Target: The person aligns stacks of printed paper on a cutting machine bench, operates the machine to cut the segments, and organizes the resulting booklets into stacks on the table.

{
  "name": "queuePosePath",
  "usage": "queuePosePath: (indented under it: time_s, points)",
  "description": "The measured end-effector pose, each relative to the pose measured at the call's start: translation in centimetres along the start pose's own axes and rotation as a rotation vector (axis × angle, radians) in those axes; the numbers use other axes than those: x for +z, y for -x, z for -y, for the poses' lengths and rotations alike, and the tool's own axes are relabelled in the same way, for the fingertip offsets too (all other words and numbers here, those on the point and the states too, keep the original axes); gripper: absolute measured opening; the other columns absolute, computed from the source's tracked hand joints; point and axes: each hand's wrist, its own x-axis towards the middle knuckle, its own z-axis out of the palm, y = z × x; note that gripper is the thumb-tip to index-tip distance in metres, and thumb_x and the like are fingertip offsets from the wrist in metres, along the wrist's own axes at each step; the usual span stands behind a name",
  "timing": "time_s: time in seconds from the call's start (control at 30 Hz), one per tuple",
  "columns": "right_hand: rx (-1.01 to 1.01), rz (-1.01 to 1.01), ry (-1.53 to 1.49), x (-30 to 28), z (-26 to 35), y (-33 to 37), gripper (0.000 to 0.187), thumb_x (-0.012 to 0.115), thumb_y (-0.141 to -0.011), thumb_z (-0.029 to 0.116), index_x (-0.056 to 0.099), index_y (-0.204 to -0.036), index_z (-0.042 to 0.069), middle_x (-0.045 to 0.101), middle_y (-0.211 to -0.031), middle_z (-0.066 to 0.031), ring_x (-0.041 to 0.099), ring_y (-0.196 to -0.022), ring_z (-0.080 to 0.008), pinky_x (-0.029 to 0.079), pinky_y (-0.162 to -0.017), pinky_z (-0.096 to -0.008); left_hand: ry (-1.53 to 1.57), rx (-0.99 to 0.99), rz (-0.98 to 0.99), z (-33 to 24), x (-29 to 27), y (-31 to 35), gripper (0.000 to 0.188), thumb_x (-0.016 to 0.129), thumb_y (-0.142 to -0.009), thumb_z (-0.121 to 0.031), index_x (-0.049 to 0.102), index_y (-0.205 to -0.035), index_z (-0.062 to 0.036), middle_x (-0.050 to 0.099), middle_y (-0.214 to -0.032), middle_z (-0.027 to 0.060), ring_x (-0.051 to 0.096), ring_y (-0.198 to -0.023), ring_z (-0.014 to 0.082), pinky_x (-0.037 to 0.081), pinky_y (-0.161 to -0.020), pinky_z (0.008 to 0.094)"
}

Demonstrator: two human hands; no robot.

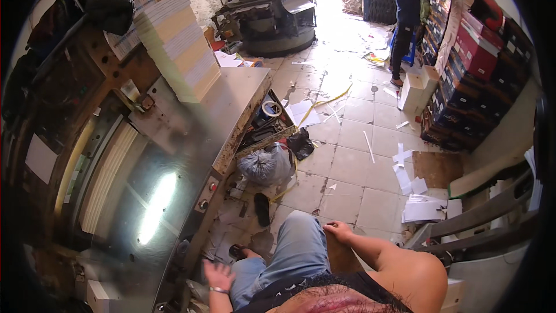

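Observation:
My left hand (219, 275) is raised beside the front edge of a large metal machine table (237, 84). Its fingers are spread, and nothing is in it. A bracelet circles that wrist. My right hand (339, 230) rests beside my jeans-covered knee (301, 237), above a brown surface (343, 255). Its fingers look loosely stretched, with no object visible in them. Red and dark knobs (213, 186) sit on the machine's front edge near my left side. On the table stands a tall stack of paper blocks (179, 46).
On the floor ahead lie a grey plastic bag (267, 163), a black slipper (262, 210) and paper scraps (414, 206). A tool drawer (266, 127) juts from the machine. Dark boxes (463, 110) are piled at right. Another person (405, 17) stands at the far right.

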Motion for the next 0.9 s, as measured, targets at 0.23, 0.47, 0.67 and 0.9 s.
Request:
queuePosePath:
  time_s: [0.23, 0.47, 0.67, 0.9]
  points:
    - [0.022, 0.017, 0.025, 0.1, 0.3, 0.3, 0.057, 0.067, -0.080, 0.057, 0.068, -0.116, 0.013, 0.067, -0.116, -0.0155, 0.061, -0.111, -0.0265, 0.044, -0.097, -0.0346, 0.676, 0.453, -0.025, -8.1, -2.1, -8.9, 0.046, 0.054, -0.085, -0.053, 0.064, -0.110, -0.0151, 0.064, -0.115, 0.0063, 0.061, -0.105, 0.0342, 0.049, -0.091, 0.0546]
    - [0.039, 0.008, -0.057, 0.2, 0.4, 0.8, 0.057, 0.067, -0.080, 0.056, 0.069, -0.116, 0.011, 0.067, -0.115, -0.0153, 0.061, -0.111, -0.0259, 0.044, -0.097, -0.0341, 0.947, 0.560, -0.060, -8.8, 0.7, -9.7, 0.020, 0.055, -0.085, -0.030, 0.061, -0.072, -0.0156, 0.057, -0.063, -0.0019, 0.060, -0.062, 0.0184, 0.059, -0.073, 0.0423]
    - [-0.002, 0.051, -0.053, 0.6, 2.3, 0.5, 0.056, 0.067, -0.080, 0.055, 0.069, -0.115, 0.011, 0.067, -0.115, -0.0156, 0.061, -0.111, -0.0262, 0.045, -0.097, -0.0340, 0.994, 0.623, -0.099, -10.1, 0.2, -9.4, 0.020, 0.060, -0.085, -0.032, 0.062, -0.077, -0.0141, 0.058, -0.070, -0.0010, 0.058, -0.061, 0.0179, 0.058, -0.068, 0.0367]
    - [0.010, 0.007, -0.002, -0.8, 0.2, 0.7, 0.057, 0.067, -0.080, 0.056, 0.069, -0.115, 0.011, 0.067, -0.114, -0.0166, 0.061, -0.111, -0.0270, 0.045, -0.096, -0.0346, 0.934, 0.626, -0.075, -8.7, 2.5, -9.9, 0.018, 0.057, -0.088, -0.029, 0.063, -0.080, -0.0128, 0.061, -0.074, 0.0021, 0.060, -0.064, 0.0188, 0.055, -0.061, 0.0329]
